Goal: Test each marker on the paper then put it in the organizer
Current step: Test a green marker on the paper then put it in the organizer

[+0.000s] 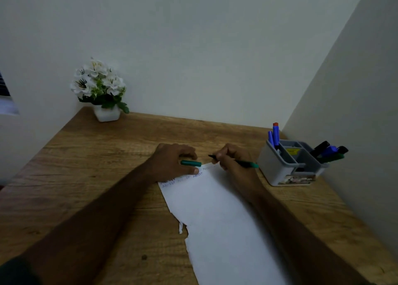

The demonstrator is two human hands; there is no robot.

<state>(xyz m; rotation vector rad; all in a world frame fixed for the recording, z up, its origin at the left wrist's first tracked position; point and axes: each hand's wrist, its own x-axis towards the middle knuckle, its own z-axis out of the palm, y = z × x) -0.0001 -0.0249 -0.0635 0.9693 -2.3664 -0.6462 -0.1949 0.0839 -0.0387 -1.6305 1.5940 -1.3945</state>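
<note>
Slim green-ended marker [241,161], uncapped, pinched in right-hand fingers [219,158]; green cap [191,163] in left-hand fingers [189,154].

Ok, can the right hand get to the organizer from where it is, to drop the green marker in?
Probably yes. The right hand grips the green marker just left of the grey organizer, with only bare desk between them. The markers already standing in the organizer leave its middle compartments open.

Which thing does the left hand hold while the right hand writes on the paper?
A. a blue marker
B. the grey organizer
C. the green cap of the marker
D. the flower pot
C: the left hand holds the green cap at the top of the paper, while the right hand holds the uncapped green marker.
</note>
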